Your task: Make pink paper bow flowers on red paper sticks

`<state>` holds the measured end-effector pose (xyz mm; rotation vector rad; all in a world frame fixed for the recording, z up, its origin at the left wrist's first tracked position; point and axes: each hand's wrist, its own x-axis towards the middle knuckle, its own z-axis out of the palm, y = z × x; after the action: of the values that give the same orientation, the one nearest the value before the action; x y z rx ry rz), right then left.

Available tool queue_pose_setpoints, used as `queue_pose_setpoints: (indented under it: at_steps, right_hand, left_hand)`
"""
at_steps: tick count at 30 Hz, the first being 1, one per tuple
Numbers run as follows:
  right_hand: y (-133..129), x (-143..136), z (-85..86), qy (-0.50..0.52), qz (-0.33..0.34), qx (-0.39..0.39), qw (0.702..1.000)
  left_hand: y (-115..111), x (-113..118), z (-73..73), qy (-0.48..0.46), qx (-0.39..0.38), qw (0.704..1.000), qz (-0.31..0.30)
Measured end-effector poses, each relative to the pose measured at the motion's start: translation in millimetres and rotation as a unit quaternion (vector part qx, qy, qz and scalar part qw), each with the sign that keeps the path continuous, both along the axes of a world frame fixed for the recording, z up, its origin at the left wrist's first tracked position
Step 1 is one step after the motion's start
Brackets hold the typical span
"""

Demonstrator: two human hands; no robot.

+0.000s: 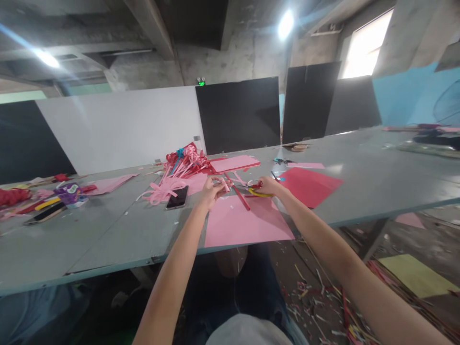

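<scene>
My left hand pinches a small pink paper piece above a large pink sheet at the table's front edge. To its right, my right hand is closed round scissors with red and yellow handles, their blades pointing left toward the pink piece. A narrow red strip runs slantwise between the hands, over the pink sheet. Right of my right hand lies a red sheet. A black phone rests left of my left hand.
Behind the phone sits a pile of curled pink and red paper strips. Stacked pink sheets lie behind my hands, with teal-handled pliers to their right. A purple packet stands at the left. Paper scraps litter the floor.
</scene>
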<state>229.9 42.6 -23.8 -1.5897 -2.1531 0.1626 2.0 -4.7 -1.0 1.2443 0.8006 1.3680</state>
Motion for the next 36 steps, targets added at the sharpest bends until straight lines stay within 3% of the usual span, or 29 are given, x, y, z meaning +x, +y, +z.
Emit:
queue_pose_setpoints:
  at_steps: [11, 13, 16, 18, 20, 24, 29, 36]
  right_hand:
    - [2.1, 4.6, 2.8, -0.032, -0.001, -0.091, 0.995]
    - [-2.4, 4.2, 7.2, -0.012, -0.029, -0.063, 0.998]
    - [-7.8, 0.8, 13.6, 0.077, -0.072, 0.048, 0.993]
    - [-9.3, -4.6, 15.1, 0.146, -0.019, 0.114, 0.983]
    - [-9.6, -12.7, 13.1, 0.195, 0.085, 0.142, 0.967]
    - [-12.1, -31.5, 2.6, 0.243, 0.217, 0.112, 0.939]
    - [-21.0, -42.2, -3.2, 0.246, 0.269, 0.050, 0.930]
    - [-23.5, -41.5, -2.2, 0.202, 0.259, 0.039, 0.944]
  left_hand:
    - [3.8, -0.4, -6.4, 0.059, -0.070, 0.995, 0.039]
    - [2.8, 0.1, -7.2, 0.073, -0.080, 0.994, 0.032]
    - [-0.3, 0.9, -8.8, 0.110, -0.081, 0.990, -0.014]
    - [-2.2, 1.6, -10.2, 0.138, -0.081, 0.986, -0.047]
    - [-3.5, 2.2, -11.4, 0.162, -0.081, 0.981, -0.063]
    - [-4.8, 2.7, -11.8, 0.203, -0.064, 0.972, -0.096]
    - [-4.2, 2.7, -12.2, 0.255, -0.037, 0.958, -0.127]
    - [-2.3, 4.4, -15.7, 0.294, -0.013, 0.948, -0.120]
